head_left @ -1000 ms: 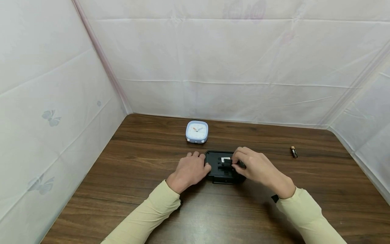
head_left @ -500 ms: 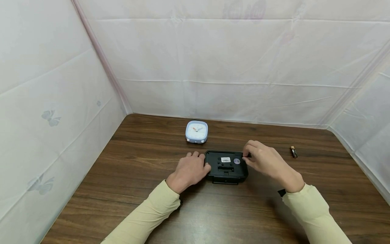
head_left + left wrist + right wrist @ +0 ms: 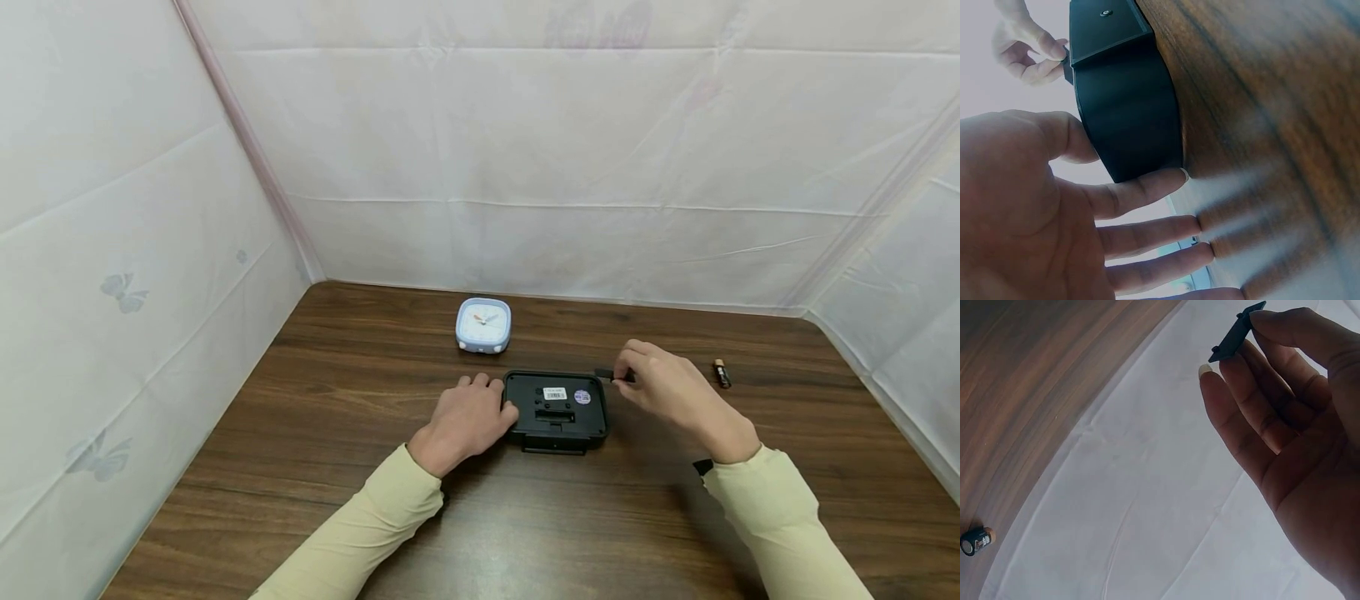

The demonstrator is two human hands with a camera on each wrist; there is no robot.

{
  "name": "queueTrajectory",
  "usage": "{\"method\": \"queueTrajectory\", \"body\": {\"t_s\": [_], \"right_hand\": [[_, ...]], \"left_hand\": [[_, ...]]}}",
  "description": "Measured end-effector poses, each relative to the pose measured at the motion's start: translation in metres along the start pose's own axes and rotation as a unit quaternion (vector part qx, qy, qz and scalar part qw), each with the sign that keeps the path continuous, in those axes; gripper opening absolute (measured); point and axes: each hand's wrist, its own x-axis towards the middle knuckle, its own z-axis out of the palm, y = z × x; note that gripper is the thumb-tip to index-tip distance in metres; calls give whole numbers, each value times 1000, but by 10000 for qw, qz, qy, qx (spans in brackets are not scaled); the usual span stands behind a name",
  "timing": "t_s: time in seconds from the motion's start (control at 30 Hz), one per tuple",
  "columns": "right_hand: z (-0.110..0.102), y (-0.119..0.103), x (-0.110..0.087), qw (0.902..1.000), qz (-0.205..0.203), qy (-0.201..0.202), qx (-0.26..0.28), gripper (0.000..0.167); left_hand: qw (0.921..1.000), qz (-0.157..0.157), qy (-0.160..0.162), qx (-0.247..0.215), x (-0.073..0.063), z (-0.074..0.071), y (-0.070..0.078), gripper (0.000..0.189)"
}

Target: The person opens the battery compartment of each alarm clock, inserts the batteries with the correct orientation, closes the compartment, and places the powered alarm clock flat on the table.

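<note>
A black rectangular device (image 3: 529, 408) lies on the table with a bare battery slot, a white barcode label and a round purple sticker facing up. My left hand (image 3: 465, 421) rests at its left end; in the left wrist view the thumb and straight index finger (image 3: 1141, 192) touch that end, the other fingers spread over the table. Off the device's far right corner, my right hand (image 3: 663, 392) pinches a small dark battery cover (image 3: 1235, 336) between thumb and fingertips. The cover's clip tabs show in the right wrist view.
Behind the device stands a light blue clock (image 3: 483, 326) with a white face. A single battery (image 3: 722, 373) lies on the wooden table (image 3: 360, 358) to the right of my right hand. White cloth walls (image 3: 555, 167) border the table's back and sides.
My right hand has moved right from over the device to beyond its far right corner, carrying the battery cover; the battery slot and stickers now show. The left hand has stayed in place.
</note>
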Motion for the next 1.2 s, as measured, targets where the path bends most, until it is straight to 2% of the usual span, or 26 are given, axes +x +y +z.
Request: {"method": "queueTrajectory", "body": {"t_s": [0.43, 1.2], "right_hand": [[0, 6, -1, 9983, 330, -467, 92, 19], [11, 13, -3, 9893, 736, -1237, 257, 24]], "left_hand": [[10000, 27, 30, -9, -1, -1, 0, 42], [10000, 4, -9, -15, -1, -2, 0, 42]]}}
